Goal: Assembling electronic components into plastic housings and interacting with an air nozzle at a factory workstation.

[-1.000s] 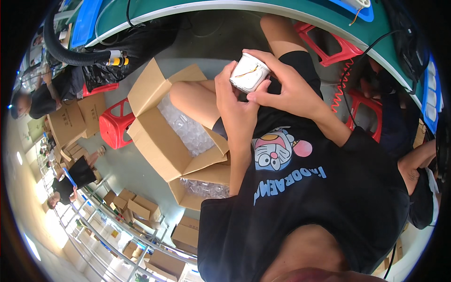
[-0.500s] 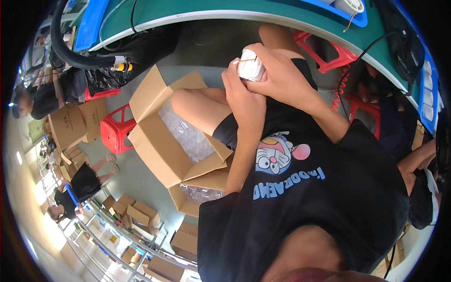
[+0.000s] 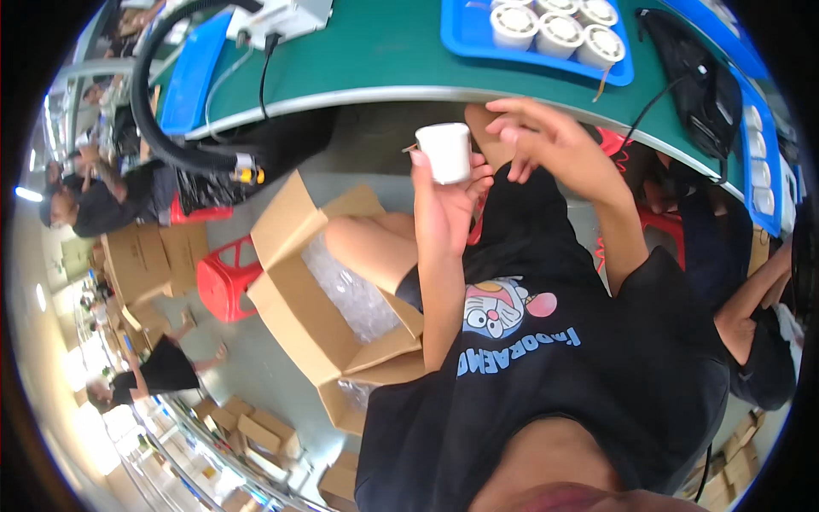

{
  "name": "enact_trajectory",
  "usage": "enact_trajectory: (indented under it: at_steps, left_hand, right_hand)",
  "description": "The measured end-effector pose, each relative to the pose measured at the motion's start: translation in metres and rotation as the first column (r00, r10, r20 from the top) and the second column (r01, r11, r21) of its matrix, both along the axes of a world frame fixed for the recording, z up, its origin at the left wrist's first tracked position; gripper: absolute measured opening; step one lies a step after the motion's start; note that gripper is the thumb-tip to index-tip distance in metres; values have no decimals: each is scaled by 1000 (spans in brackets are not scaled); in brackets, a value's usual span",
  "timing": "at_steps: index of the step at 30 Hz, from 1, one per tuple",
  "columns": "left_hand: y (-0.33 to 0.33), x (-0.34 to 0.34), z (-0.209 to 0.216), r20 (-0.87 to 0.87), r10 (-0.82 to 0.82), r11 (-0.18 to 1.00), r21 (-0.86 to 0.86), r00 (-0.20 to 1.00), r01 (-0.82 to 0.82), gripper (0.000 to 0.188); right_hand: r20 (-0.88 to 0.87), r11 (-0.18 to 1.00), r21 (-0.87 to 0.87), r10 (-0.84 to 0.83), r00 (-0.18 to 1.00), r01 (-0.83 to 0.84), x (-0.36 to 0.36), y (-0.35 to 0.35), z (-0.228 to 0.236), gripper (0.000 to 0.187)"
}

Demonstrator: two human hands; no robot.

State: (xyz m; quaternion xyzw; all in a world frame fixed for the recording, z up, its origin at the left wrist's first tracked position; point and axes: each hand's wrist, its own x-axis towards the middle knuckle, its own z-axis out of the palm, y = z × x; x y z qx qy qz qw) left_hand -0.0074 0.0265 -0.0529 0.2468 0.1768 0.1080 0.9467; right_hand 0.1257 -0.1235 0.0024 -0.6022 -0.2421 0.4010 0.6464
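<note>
A white cup-shaped plastic housing (image 3: 446, 154) rests upright in my left hand (image 3: 446, 200), held between the thumb and the curled fingers. A thin reddish wire shows at its left rim. To its right, my right hand (image 3: 554, 149) is apart from the housing, its fingers spread and bent with nothing in them. Beyond both hands, a blue tray (image 3: 478, 51) on the green worktable (image 3: 367, 64) holds several similar white housings (image 3: 560, 36) with slotted round tops; a wire hangs from one over the tray's edge.
Left of my legs, an open carton (image 3: 294, 299) contains clear plastic pieces, with a red stool (image 3: 229, 277) beside it. A black corrugated hose (image 3: 145, 111) hangs at the table's left end. A black bag (image 3: 695, 81) lies on the right; co-workers sit on both sides.
My right hand has let go of the white housing and moved right, opening. My left hand now holds it alone, turned upright. The view has shifted, bringing more of the table and tray into sight.
</note>
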Motion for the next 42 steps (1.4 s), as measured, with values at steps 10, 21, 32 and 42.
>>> enact_trajectory:
  at_steps: [10,21,32,42]
  left_hand:
    - [-28,58,81,76,119,62,995,990,-84,68]
    - [53,-139,-87,-284,669,-36,910,687,412,29]
    - [-52,-208,-148,-768,598,522,591,231,615,56]
    - [38,-245,-201,-619,715,385,737,325,555,39]
  right_hand:
    - [737,973,-35,179,652,-227,66,-17,92,62]
    - [953,742,159,-287,93,652,374,76,17,50]
    - [992,673,-103,123,26,732,407,59,43,48]
    - [863,869,-492,480,155,47,201,53,24,35]
